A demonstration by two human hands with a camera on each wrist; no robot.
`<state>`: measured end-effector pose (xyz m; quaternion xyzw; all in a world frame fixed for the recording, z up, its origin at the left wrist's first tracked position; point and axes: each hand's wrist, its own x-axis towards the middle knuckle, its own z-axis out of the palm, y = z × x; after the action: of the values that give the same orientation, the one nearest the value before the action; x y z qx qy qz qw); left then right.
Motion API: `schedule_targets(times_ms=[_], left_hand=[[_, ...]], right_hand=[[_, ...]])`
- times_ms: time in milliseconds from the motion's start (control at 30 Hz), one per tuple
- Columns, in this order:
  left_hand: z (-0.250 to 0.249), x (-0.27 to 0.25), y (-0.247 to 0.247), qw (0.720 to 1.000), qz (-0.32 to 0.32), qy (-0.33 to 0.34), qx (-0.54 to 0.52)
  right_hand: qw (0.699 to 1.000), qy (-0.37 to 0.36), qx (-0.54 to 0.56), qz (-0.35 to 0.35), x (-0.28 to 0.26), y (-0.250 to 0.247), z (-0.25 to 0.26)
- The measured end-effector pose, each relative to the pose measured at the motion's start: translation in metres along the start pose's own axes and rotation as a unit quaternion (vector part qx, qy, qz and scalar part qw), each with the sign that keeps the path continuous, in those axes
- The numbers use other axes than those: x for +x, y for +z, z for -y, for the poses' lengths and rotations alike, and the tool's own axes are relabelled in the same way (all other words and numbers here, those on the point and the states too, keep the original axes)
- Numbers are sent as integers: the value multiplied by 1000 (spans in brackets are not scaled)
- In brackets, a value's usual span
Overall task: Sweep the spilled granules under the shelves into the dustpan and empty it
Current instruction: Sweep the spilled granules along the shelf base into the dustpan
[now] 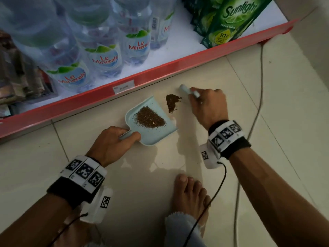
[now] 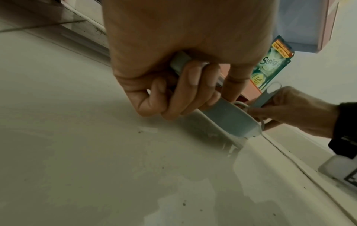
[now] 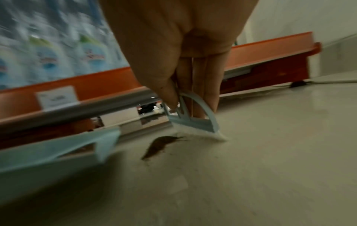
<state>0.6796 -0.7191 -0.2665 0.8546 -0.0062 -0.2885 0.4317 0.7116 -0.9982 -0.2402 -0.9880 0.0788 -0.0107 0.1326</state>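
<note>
Brown granules [image 1: 172, 104] lie just beyond the dustpan [image 1: 156, 134]; left hand [image 1: 111, 145] clasps its handle, right hand [image 1: 207, 106] clenches the brush [image 3: 195, 126]. Short, low strokes toward the lip seem best.

A floor of pale glossy tiles [image 1: 267, 107] is seen, crossed by dark grout lines. Along its far side a shelf with a red front edge [image 1: 160, 68] is set, a white price label [image 1: 123, 88] fixed to that edge. Beyond the shelf's right end a pale wall [image 3: 309, 19] is seen.
</note>
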Motion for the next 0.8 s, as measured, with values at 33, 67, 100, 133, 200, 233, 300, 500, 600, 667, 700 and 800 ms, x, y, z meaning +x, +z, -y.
schedule_targets(times_ms=[33,67,100,133,200,233,300,500,600,667,700,800], left_hand=[[-2,1,2,1000,0,-1,6],[-3,2,3,1000,-2,-1,11],[-4,3,4,1000,-5,1,13],[-3,3,4,1000,-9,4,16],[-2,2,4,1000,-12,9,21],[-2,2,4,1000,-12,7,21],[-1,1,4,1000,-10,-1,21],[-2,-4,2,1000,-2,-8,15],[1,-5,-2,1000,-14,-2,17],[3,-5,-3,1000,-20,0,18],[3,-5,-3,1000,-21,0,19],[0,-2,0,1000,-15,3,27]], right_hand=[[1000,-19,14,-3,-3,-1,7],[999,-30,32,-20,-3,-4,9],[997,-29,50,-43,1,-8,6],[997,-18,50,-62,8,-12,1],[997,34,-12,-70,28,-17,-13],[995,61,-50,-63,39,-18,-21],[994,72,-78,-32,54,-14,-27],[978,-172,-84,78,32,7,0],[961,-260,-52,81,14,-3,-13],[960,-269,-42,70,10,-11,-24],[966,-253,-31,49,12,-13,-28],[989,-140,-20,-33,34,-16,-31]])
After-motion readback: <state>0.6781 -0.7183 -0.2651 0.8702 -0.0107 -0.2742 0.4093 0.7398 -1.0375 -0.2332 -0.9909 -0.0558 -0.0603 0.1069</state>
